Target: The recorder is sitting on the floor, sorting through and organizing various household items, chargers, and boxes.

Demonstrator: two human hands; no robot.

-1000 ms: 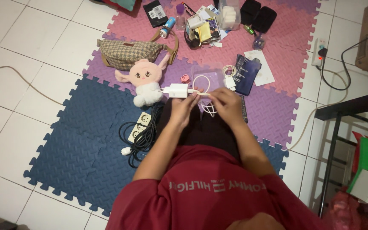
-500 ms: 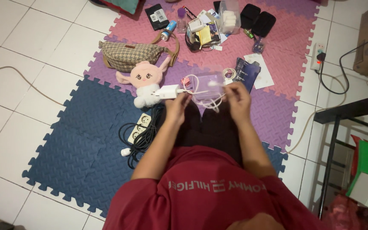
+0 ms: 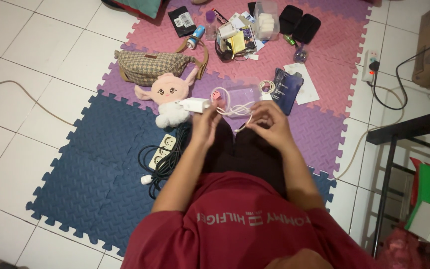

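**Coiling the charger cable**

While my left hand point(image 3: 206, 125) pinches the white charger plug point(image 3: 193, 104), my right hand point(image 3: 267, 122) closes narrowly on the thin white cable point(image 3: 232, 109), which loops between both hands just above my lap. Beside the plug sits the pink plush rabbit point(image 3: 167, 97); below the plug lies a white power strip point(image 3: 161, 149) with its black cord. To do this well, I judge I should keep the loops even, feed slack gently, and avoid kinking the cable near the plug.
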